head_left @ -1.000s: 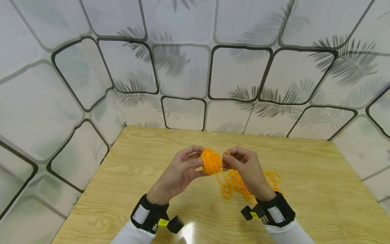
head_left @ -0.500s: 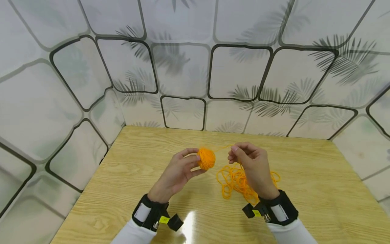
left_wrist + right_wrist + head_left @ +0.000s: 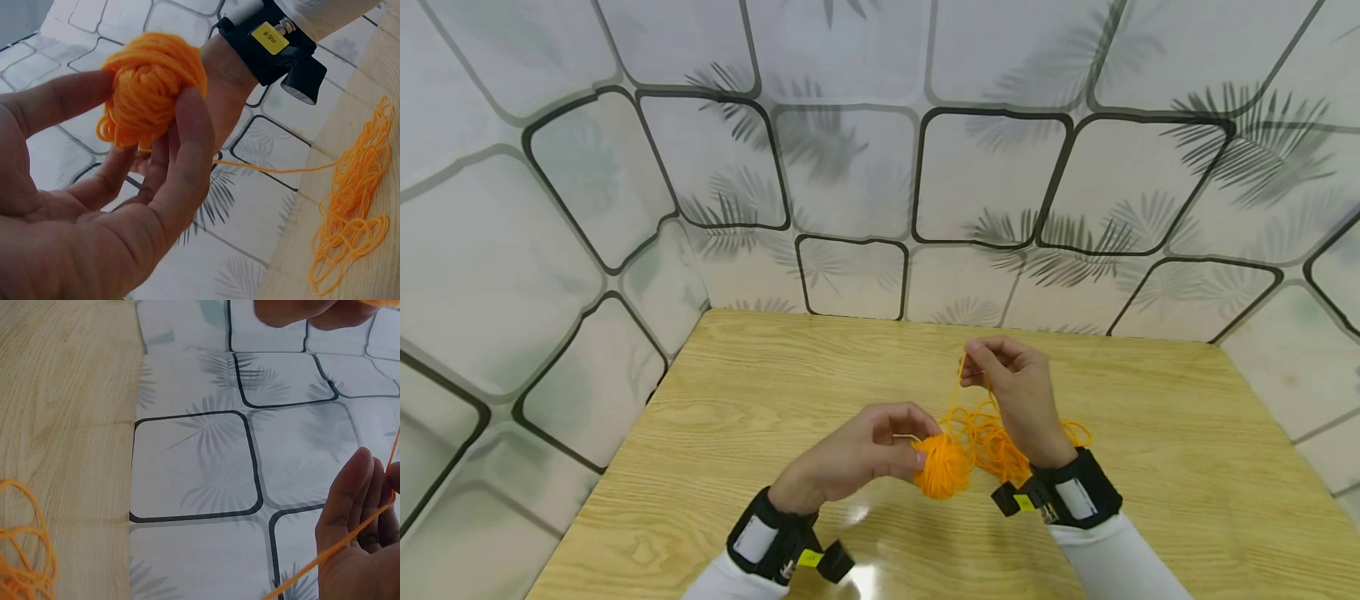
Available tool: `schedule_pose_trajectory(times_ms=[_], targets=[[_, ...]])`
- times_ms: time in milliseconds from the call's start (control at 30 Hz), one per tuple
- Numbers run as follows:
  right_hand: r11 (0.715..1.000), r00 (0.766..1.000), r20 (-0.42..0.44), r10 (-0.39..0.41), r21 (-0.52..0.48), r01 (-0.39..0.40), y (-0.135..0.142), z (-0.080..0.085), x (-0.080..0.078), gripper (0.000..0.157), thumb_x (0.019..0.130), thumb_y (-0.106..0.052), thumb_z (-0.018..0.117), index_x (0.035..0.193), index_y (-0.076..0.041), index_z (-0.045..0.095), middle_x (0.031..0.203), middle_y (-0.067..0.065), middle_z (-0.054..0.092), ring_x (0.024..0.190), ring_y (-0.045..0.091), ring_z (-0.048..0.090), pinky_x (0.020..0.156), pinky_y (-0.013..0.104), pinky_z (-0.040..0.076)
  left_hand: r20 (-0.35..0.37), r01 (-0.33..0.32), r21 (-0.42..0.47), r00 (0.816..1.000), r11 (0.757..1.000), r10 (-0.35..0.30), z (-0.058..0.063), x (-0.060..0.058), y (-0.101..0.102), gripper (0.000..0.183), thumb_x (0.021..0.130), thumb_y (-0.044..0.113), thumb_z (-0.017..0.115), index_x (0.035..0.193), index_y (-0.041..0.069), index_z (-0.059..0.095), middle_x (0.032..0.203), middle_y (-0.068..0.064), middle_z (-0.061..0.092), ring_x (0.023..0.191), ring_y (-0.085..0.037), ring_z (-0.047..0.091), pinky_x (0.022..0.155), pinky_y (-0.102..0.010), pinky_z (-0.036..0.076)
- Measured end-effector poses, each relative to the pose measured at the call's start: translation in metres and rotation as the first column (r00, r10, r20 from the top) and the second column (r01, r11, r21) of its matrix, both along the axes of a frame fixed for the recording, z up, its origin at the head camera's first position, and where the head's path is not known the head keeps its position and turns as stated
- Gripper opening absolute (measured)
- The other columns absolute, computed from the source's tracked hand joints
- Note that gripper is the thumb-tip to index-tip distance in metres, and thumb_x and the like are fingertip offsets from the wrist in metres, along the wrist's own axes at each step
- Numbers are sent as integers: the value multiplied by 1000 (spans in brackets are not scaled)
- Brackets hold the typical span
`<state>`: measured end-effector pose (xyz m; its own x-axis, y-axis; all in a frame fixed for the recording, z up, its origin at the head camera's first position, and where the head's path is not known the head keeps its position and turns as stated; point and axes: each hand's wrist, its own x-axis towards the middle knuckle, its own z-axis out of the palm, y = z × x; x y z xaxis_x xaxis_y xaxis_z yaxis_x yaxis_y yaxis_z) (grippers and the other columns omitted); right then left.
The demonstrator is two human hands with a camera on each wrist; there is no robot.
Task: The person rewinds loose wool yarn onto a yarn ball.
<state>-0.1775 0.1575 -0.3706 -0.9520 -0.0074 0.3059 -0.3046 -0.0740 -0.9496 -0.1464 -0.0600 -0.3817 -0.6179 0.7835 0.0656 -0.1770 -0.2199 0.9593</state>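
Note:
My left hand grips a small ball of orange yarn between thumb and fingers, low over the table. In the left wrist view the wound ball shows its wrapped strands, with fingers on both sides of it. Up and to the right, my right hand pinches a strand of the yarn between thumb and forefinger. That strand runs down toward the ball. In the right wrist view another stretch of yarn crosses my right hand. Behind the ball lies a loose tangle of orange yarn.
The wooden table meets a wall covering patterned with dark outlines and leaves at its far edge. Each wrist wears a black strap with a small camera. Light glares off the table near the front.
My left hand has brought the ball down and to the right, turning it. The right hand first drew the strand out to the right, then rose with it above the ball.

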Motion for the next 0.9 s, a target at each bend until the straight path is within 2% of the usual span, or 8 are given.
schedule_pose_trajectory(times_ms=[167,233,367,500,600,733,800,900], targets=[[1000,994,105,-22,19,20,-1,-13,-2,35,87,-30,62,98,4,60,83,16,58,71,26,59,71,40,52,-118,-21,73,993,997,29,8,4,-1,34,88,11,59,114,-6,47,110,-14,52,96,-22,58,80,-41,49],[999,989,149,-20,34,15,-2,-19,-1,38,85,-33,63,98,3,61,84,18,58,72,27,59,72,41,52,-142,-32,121,989,992,49,12,4,-2,32,88,9,58,114,-6,47,110,-14,52,95,-21,57,81,-40,49],[997,977,215,-10,82,-8,-6,-29,3,41,83,-37,64,98,1,61,88,19,59,77,28,60,75,41,51,-138,-58,229,986,972,91,20,3,-4,26,90,6,53,114,-3,47,110,-14,50,94,-20,56,80,-35,49],[994,969,246,-10,109,-18,-9,-38,8,39,83,-37,64,98,-1,62,90,17,60,78,28,59,74,41,51,-85,-136,309,982,941,170,26,2,-4,24,90,4,51,114,2,48,109,-10,50,93,-19,56,80,-33,49],[995,965,261,22,85,-46,-11,-43,11,39,85,-36,64,97,1,61,89,18,60,76,29,59,71,43,51,-23,-206,368,973,907,231,29,0,-4,24,89,2,49,113,6,50,108,-8,51,94,-19,55,82,-33,48],[992,958,271,92,61,-113,-11,-49,17,38,86,-34,62,96,2,60,87,22,59,75,30,59,70,43,52,76,-306,439,950,845,304,31,-4,-7,23,91,4,46,114,7,47,111,-8,51,99,-20,54,88,-38,45],[987,958,261,121,70,-144,-10,-51,20,36,86,-33,62,95,2,60,87,25,59,74,30,59,68,42,52,147,-370,458,928,808,342,33,-7,-9,23,92,6,47,116,7,45,115,-10,50,103,-21,53,92,-39,43],[978,961,228,157,95,-183,-9,-53,25,33,87,-32,61,93,1,61,86,27,58,73,32,59,65,41,52,230,-469,466,883,751,409,36,-14,-13,26,92,9,50,117,6,42,121,-12,46,106,-23,52,95,-40,40]])
